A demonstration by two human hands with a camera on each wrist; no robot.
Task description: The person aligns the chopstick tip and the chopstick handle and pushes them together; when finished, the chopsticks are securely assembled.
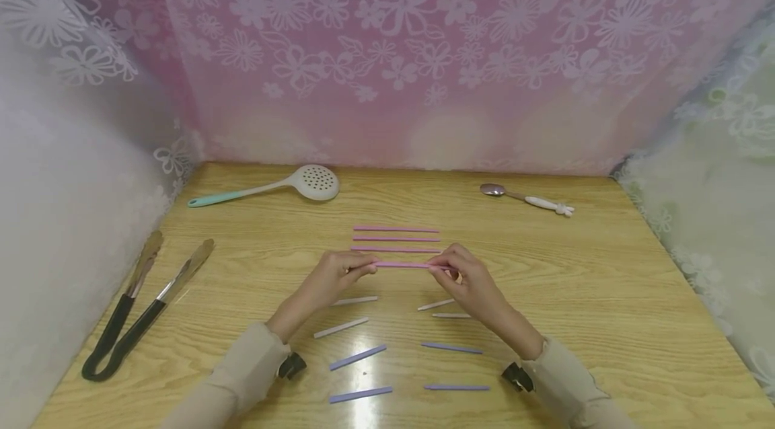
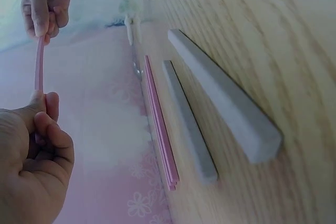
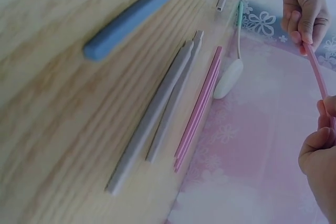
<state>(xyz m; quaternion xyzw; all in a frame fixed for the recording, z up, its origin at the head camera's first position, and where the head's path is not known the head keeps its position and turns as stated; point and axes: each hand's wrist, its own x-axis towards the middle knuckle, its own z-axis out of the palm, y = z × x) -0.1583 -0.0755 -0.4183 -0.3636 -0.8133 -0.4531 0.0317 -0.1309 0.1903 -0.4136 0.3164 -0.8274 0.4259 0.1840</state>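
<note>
Both hands hold one thin pink stick [image 1: 404, 265] level above the middle of the wooden table [image 1: 605, 281], just in front of three matching pink sticks [image 1: 396, 239] that lie flat in parallel rows. The left hand [image 1: 336, 278] pinches the stick's left end between thumb and curled fingers; the right hand [image 1: 469, 280] pinches the right end in the same way. The stick is slender, straight and matte, with a smooth surface; in the right wrist view it shows a slight bend between the two grips. Nearer the person lie four pale grey sticks [image 1: 340, 327], short and square-edged, and four blue-violet sticks [image 1: 357, 357], set in loose left and right columns. In the left wrist view the grey sticks [image 2: 220, 103] appear as blunt bars with flat ends, resting on the grain of the tabletop. At the far left lies a slotted spoon [image 1: 303, 185] with a round white perforated head and a teal handle; at the far right, a metal spoon [image 1: 527, 198] with a white handle. Tongs [image 1: 136, 308] with dark grips and metal arms rest at the left edge. Pink fabric [image 1: 424, 46] with a white flower pattern hangs behind the table. No brand, label or writing can be read on any item.
</note>
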